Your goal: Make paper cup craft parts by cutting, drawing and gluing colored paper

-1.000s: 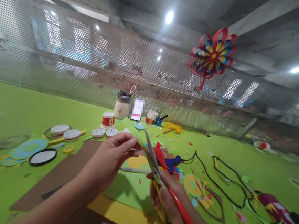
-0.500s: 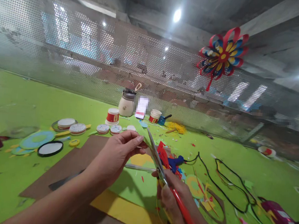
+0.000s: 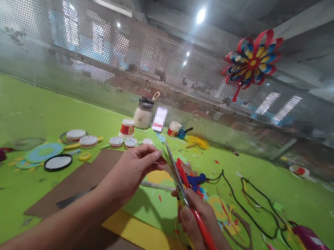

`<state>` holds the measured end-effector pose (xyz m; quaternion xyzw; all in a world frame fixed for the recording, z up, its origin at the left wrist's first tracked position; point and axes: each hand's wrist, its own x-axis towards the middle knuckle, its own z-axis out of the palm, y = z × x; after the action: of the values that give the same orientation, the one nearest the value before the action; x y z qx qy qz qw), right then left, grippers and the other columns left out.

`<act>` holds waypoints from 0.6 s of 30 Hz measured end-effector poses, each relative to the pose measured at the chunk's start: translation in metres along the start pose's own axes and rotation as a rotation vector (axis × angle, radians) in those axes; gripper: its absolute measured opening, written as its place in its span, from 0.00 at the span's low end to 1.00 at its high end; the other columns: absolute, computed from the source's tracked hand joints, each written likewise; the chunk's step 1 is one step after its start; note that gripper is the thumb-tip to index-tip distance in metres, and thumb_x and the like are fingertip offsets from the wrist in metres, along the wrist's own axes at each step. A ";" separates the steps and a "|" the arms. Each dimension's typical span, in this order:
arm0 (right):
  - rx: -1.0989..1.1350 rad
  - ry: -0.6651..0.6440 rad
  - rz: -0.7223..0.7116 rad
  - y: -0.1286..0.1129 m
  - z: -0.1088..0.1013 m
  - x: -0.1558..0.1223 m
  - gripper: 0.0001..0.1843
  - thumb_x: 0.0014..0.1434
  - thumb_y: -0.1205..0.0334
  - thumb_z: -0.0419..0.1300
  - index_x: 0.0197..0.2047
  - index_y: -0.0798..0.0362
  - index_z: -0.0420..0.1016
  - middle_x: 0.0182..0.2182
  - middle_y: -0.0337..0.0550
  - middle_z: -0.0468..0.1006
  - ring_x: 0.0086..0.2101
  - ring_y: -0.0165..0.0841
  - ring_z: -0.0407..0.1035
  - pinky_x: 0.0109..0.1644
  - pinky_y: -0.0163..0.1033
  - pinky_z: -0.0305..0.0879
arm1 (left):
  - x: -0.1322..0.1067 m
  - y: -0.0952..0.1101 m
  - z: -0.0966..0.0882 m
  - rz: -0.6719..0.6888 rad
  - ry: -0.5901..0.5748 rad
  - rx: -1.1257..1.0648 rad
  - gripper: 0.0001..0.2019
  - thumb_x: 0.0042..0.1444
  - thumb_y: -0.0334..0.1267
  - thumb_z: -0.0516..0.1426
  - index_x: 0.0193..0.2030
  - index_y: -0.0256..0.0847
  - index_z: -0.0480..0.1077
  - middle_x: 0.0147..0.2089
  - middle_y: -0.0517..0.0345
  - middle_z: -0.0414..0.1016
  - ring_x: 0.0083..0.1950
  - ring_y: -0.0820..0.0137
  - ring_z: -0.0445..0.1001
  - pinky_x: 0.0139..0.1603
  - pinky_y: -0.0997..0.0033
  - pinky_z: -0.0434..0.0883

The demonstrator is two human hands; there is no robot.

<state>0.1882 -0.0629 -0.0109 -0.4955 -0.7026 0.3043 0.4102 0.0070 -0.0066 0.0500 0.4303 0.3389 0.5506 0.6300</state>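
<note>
My left hand (image 3: pixel 136 169) pinches a piece of light green paper (image 3: pixel 158 142) between thumb and fingers. In my right hand (image 3: pixel 197 216) are scissors (image 3: pixel 182 194) with red handles. Their blades point up and away, close beside the paper at my left fingertips. Whether the blades touch the paper I cannot tell. Below my hands lie a green sheet (image 3: pixel 145 208) and a yellow paper strip (image 3: pixel 146 234), over brown card (image 3: pixel 64 182).
A blue glue gun (image 3: pixel 196 180) lies among red scraps, its black cord running right. Paper rings (image 3: pixel 216 207) and a purple tool (image 3: pixel 314 240) sit at right. Round lids (image 3: pixel 88 141), tubs (image 3: pixel 127 128), a kettle (image 3: pixel 143 114) and a phone (image 3: pixel 159 119) stand farther back. A paper flower (image 3: pixel 253 62) hangs above.
The camera view has shifted a little, so the background sits slightly farther right. Both hands keep nearly the same pose, with the paper and scissors still held.
</note>
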 end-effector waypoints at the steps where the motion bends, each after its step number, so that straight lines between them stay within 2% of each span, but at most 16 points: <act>1: -0.004 -0.002 0.003 -0.001 0.000 0.000 0.31 0.57 0.33 0.46 0.42 0.52 0.72 0.18 0.35 0.63 0.16 0.27 0.57 0.18 0.33 0.51 | 0.001 0.000 0.000 0.002 -0.001 -0.005 0.06 0.50 0.35 0.62 0.27 0.36 0.71 0.29 0.58 0.74 0.31 0.74 0.71 0.37 0.75 0.69; 18: -0.018 -0.003 0.009 -0.003 -0.002 0.000 0.31 0.56 0.33 0.48 0.41 0.52 0.72 0.18 0.36 0.64 0.17 0.27 0.58 0.19 0.31 0.53 | 0.002 0.000 -0.001 -0.002 -0.004 -0.018 0.06 0.52 0.34 0.61 0.27 0.36 0.71 0.29 0.60 0.74 0.31 0.75 0.72 0.39 0.75 0.70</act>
<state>0.1884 -0.0641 -0.0072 -0.5018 -0.7036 0.3006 0.4035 0.0066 -0.0047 0.0497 0.4254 0.3332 0.5519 0.6351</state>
